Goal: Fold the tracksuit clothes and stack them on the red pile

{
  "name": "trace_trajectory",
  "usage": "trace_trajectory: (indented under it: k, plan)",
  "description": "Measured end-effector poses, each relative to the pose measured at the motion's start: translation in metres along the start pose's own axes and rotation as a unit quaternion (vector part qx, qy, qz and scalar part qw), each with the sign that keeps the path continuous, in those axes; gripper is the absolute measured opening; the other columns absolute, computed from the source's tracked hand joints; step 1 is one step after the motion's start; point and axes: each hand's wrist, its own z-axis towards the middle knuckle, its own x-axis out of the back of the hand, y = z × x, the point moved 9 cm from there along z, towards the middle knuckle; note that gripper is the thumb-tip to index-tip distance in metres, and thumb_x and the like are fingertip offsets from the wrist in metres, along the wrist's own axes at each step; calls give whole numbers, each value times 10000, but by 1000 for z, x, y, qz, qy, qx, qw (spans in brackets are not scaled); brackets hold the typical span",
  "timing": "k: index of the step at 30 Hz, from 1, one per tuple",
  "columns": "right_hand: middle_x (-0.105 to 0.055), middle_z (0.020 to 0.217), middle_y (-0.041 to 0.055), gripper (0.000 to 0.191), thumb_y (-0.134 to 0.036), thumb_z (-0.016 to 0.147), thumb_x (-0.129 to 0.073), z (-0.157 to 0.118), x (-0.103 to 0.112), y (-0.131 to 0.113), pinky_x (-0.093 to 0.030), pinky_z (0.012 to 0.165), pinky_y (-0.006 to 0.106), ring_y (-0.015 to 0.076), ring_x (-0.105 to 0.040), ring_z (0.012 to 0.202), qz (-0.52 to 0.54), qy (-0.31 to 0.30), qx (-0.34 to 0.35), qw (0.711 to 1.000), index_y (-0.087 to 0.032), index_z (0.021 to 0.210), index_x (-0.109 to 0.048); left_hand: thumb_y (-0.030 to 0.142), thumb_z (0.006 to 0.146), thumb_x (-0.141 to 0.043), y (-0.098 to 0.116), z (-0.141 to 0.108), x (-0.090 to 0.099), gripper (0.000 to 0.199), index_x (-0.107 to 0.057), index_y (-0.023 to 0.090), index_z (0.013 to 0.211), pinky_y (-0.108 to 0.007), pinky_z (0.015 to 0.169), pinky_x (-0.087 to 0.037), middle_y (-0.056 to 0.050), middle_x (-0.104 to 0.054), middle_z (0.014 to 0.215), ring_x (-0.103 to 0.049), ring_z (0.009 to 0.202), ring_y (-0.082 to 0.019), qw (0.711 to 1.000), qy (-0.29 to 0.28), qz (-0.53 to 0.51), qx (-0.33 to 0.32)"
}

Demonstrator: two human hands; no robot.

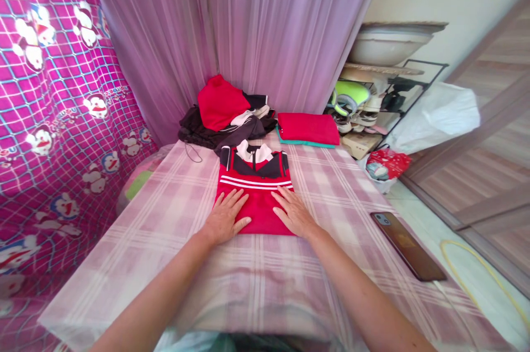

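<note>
1. Folded red shirt (255, 197), the landmark: it lies flat at mid-worktop (165, 263), collar on the far side, its near corners covered by both palms.
2. Left hand (226, 216): palm down on the shirt's near left part, fingers (236, 198) loosely spread, gripping nothing.
3. Right hand (292, 211): palm down on the near right part, fingers likewise spread and flat.
4. Clothes pile (226, 114): beyond the shirt against the curtain (265, 26); single garments in it are hard to tell apart.
5. Folded red stack (308, 129): beyond and right of the shirt; a teal item beneath shows only its edge.
6. Phone (408, 245): right of the shirt, close to the worktop's right edge.
7. Open cloth lies left, right and nearer than the shirt; the near worktop edge is cut off by the picture's bottom border.
8. Shoe rack (372, 109): far right of the shirt, contents indistinct.
</note>
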Motion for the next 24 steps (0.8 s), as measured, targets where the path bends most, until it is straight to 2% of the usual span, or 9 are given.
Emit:
trace_trajectory:
  k: [4, 8, 11, 14, 17, 20, 24]
  plan:
    - [-346, 1592, 106, 547, -418, 980, -442, -22, 0, 11, -303, 1178, 532, 277, -301, 1470, 20, 12, 23, 999, -269, 1505, -420, 590, 911, -503, -7, -17, 7, 766, -295, 220, 1548, -559, 1199, -249, -155, -363, 1580, -270, 1483, -323, 997, -16, -34, -63]
    - [-249, 1633, 94, 727, -447, 909, -571, -47, 1, 19, -302, 1177, 531, 287, -257, 1488, 39, -29, 36, 998, -308, 1561, -281, 643, 838, -587, -17, -31, 12, 889, -259, 241, 1561, -546, 1203, -260, -149, -358, 1583, -262, 1484, -337, 993, -47, -42, -100]
    - [-233, 1633, 130, 870, -466, 832, -667, -56, 5, 21, -306, 1172, 536, 310, -259, 1485, 48, -58, 42, 996, -275, 1572, -252, 629, 829, -612, -23, -34, 16, 896, -253, 258, 1562, -533, 1206, -264, -137, -372, 1578, -287, 1476, -327, 991, -60, -40, -114]
    - [-247, 1627, 140, 882, -401, 812, -675, -58, 9, 20, -324, 1164, 528, 307, -279, 1477, 49, -64, 47, 996, -258, 1573, -253, 596, 854, -601, -27, -35, 21, 841, -278, 261, 1554, -512, 1198, -295, -134, -404, 1561, -342, 1453, -312, 990, -62, -28, -123]
    - [-270, 1622, 121, 822, -257, 806, -611, -58, 13, 18, -341, 1161, 510, 283, -313, 1465, 33, -45, 61, 997, -258, 1562, -289, 522, 906, -560, -29, -37, 24, 704, -354, 251, 1523, -490, 1182, -336, -131, -443, 1536, -388, 1428, -300, 990, -57, -2, -131]
    - [-387, 1569, 108, 714, -155, 802, -524, -60, 17, 16, -375, 1149, 486, 257, -394, 1424, 8, -20, 76, 997, -245, 1502, -423, 361, 977, -451, -32, -42, 27, 493, -461, 236, 1453, -465, 1170, -366, -118, -515, 1481, -428, 1404, -268, 990, -50, 16, -132]
    - [-547, 1450, 101, 619, -123, 814, -484, -60, 19, 11, -437, 1110, 456, 238, -521, 1326, 1, -23, 89, 996, -235, 1421, -537, 247, 973, -399, -36, -48, 29, 420, -539, 248, 1370, -426, 1138, -418, -95, -585, 1413, -514, 1332, -230, 991, -47, 9, -122]
